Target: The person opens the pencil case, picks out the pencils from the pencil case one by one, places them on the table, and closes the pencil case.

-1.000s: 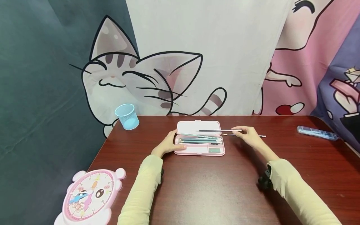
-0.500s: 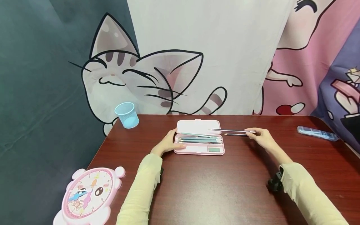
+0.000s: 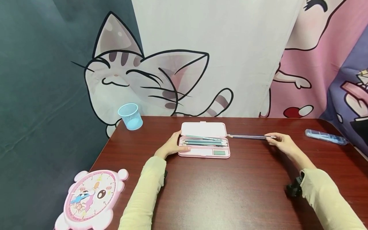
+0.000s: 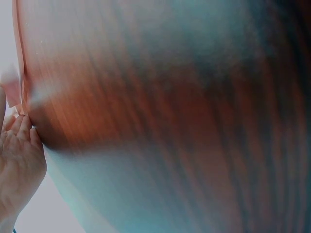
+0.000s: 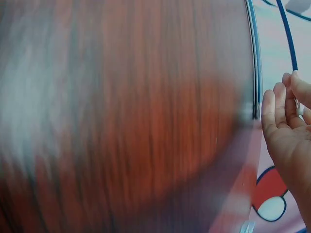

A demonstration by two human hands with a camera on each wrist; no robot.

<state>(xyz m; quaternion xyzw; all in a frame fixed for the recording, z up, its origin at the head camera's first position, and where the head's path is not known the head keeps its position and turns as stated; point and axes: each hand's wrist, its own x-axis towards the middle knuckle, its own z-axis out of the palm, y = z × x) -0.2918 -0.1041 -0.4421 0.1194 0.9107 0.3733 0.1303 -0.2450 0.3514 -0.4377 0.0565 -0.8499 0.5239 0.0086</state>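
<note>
An open pink pencil case (image 3: 202,156) lies on the table, its lid folded back. Several pale blue-green pencils (image 3: 204,142) sit inside, and a green block (image 3: 219,152) fills a front compartment. My left hand (image 3: 171,146) holds the case's left end, thumb over the front rim. In the left wrist view the left hand (image 4: 22,165) touches the pink case edge. To the right of the case, my right hand (image 3: 283,143) pinches a dark pencil (image 3: 247,137) by its right end. Another pencil lies along almost the same line, hard to separate. The right wrist view shows the pinched pencil (image 5: 287,36) upright in frame.
A light blue mesh cup (image 3: 130,118) stands at the table's back left corner. A pink toy clock (image 3: 89,198) is at the front left. Near the right edge lies a clear blue box (image 3: 325,136). A cat-printed cloth (image 3: 244,48) hangs behind the brown table (image 3: 218,191).
My right hand has moved right with the pinched pencil, away from over the case lid and down toward the pencil on the table. The left hand has stayed on the case.
</note>
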